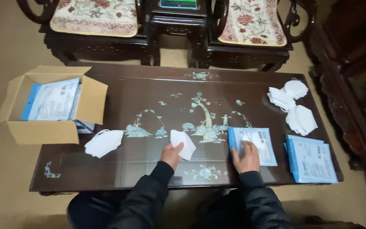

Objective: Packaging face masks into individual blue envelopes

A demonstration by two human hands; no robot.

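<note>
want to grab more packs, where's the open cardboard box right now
In the head view, the open brown cardboard box sits at the left end of the dark inlaid table, overhanging its edge, beside the white folded masks.

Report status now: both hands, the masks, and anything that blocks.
Left hand holds folded white mask. Right hand flat on blue-edged pouch. Nothing between them on dark inlaid table.

The middle of the dark surface (pixel 149 85) lies bare from the far edge down toward the hands, giving open passage there. On the left, an open cardboard box (pixel 47 110) and a folded white mask (pixel 103 142) block the way. On the right stand a heap of white masks (pixel 293 104) and a stack of blue packets (pixel 312 159).
</note>
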